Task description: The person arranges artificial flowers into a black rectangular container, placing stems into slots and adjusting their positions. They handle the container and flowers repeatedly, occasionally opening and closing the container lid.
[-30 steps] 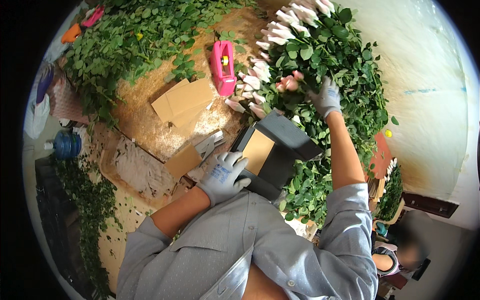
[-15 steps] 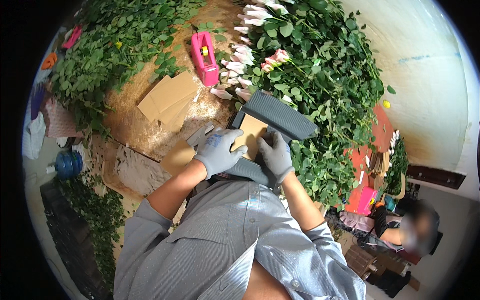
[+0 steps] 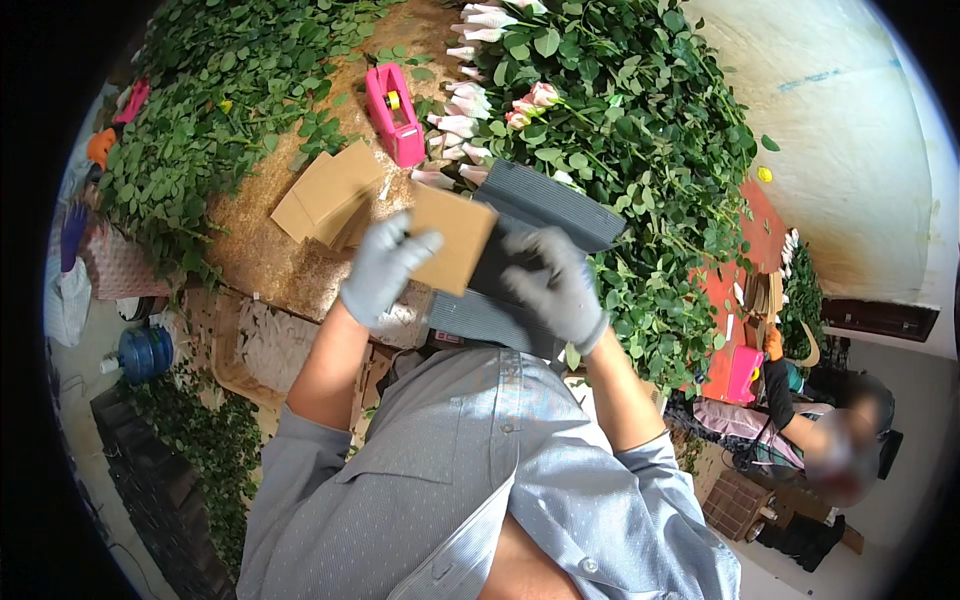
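My left hand [image 3: 383, 268], in a grey glove, grips the left edge of a flat brown cardboard piece [image 3: 455, 238], thumb on its face. The cardboard is lifted over a black ridged stand [image 3: 558, 208] that lies in front of my body, one ridged panel on its far side and another on its near side. Over the right part of the stand is my right hand [image 3: 560, 292], also gloved in grey, somewhat blurred, with its fingers apart and nothing in them. More folded cardboard [image 3: 325, 192] lies on the table to the left.
A pink tape dispenser [image 3: 396, 115] stands beyond the cardboard. Roses with white-wrapped heads [image 3: 455, 125] and dense leafy stems [image 3: 640, 140] cover the right; more foliage [image 3: 230, 110] is piled left. At far right another person's arm [image 3: 782, 400] reaches toward a red table [image 3: 715, 340].
My left hand has lifted the cardboard piece off the black stand and moved it up and left. My right hand has come away from the cardboard, its fingers spreading.
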Demonstrator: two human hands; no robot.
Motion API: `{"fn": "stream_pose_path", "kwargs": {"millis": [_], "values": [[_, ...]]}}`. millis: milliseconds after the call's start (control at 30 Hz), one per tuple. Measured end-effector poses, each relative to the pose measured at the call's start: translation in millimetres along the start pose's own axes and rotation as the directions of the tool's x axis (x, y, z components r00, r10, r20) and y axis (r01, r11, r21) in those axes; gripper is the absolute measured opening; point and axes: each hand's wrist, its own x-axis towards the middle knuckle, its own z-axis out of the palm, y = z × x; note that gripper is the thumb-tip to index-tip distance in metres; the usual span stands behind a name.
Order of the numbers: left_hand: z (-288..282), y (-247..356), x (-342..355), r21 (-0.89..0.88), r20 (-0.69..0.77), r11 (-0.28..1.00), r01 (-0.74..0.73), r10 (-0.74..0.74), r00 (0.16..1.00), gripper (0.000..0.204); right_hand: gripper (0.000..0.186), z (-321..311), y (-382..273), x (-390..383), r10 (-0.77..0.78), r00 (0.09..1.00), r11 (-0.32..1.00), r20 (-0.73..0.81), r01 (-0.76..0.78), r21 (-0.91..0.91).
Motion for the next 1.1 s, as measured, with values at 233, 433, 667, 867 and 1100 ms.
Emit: {"fn": "stream_pose_path", "kwargs": {"millis": [233, 433, 667, 867, 1100], "values": [[-28, -24, 17, 0.245, -0.078, 0.944, 0.220, -0.207, 0.975, 0.028, 0.040, -14, 28, 12, 0.217, 0.972, 0.588, -0.092, -0.205, -0.783], [-28, -19, 21, 0.195, 0.045, 0.941, 0.277, -0.291, 0.956, 0.028, 0.060, -11, 29, 11, -0.050, 0.961, 0.566, -0.274, -0.199, -0.800], [-52, -35, 28, 0.078, 0.021, 0.970, 0.229, -0.232, 0.973, 0.032, 0.036, -24, 40, 12, 0.248, 0.966, 0.537, -0.076, -0.202, -0.819], [-43, -17, 26, -0.093, -0.328, 0.991, 0.092, -0.118, 0.937, 0.030, 0.013, -54, 7, 0, 0.166, 0.986, 0.824, 0.024, -0.125, -0.552], [-46, -48, 33, 0.280, -0.358, 0.960, -0.017, 0.121, 0.926, 0.028, 0.015, -130, -71, -9, 0.040, 0.769, 0.994, 0.638, -0.098, 0.056]]}}
